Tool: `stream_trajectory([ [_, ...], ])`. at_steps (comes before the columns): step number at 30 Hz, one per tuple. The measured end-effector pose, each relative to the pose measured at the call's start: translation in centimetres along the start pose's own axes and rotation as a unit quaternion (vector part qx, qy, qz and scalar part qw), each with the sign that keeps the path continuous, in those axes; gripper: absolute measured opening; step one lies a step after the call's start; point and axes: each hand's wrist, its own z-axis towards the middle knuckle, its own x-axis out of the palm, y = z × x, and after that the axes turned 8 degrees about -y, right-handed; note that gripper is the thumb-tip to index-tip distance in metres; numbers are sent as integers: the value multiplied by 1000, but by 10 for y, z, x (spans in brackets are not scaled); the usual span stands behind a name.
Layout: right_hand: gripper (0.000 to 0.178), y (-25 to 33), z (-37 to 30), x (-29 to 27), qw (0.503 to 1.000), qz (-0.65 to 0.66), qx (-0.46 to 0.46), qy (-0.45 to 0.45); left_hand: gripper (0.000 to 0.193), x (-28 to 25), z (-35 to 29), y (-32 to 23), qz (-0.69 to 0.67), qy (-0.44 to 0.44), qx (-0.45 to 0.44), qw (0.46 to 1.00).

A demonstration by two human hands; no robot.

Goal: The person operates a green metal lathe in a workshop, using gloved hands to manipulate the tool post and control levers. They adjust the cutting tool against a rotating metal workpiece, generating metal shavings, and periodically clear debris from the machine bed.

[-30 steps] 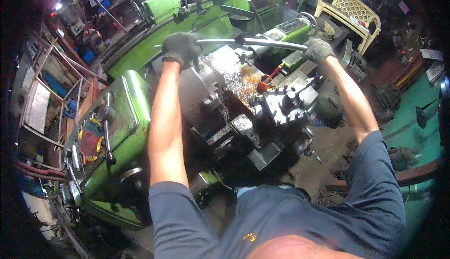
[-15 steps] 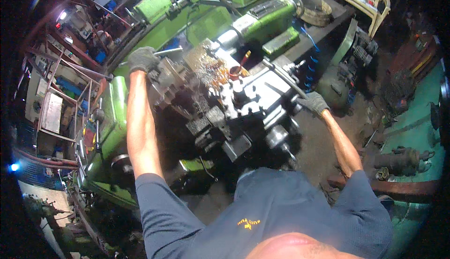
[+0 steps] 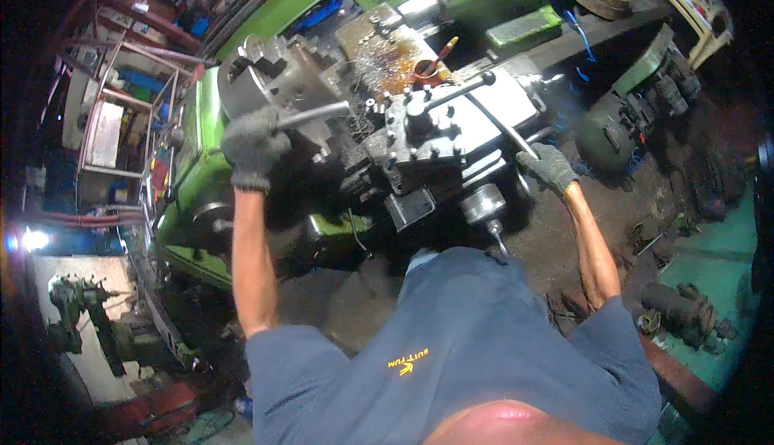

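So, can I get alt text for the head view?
A person works at a green lathe: the gloved left hand holds a metal bar beside the chuck, the gloved right hand holds another bar near the tool post. Beyond, a brush handle leans in a cup.

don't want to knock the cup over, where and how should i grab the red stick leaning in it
Probably best by the free upper end of the red stick, pinched from above: it leans up and rightward out of the cup, clear of its rim, while its lower end is hidden inside. The black-knobbed lever crowds the near right.
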Motion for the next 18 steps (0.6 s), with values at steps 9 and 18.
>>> stream_trajectory([
  [9, 50, 14, 28, 27, 1000, 3, -7, -11, 25, 22, -241, -69, -56, 423, -281, 860],
  [18, 24, 32, 27, 36, 992, 129, -3, 10, 48, 111, -418, 85, -49, 567, -309, 762],
])
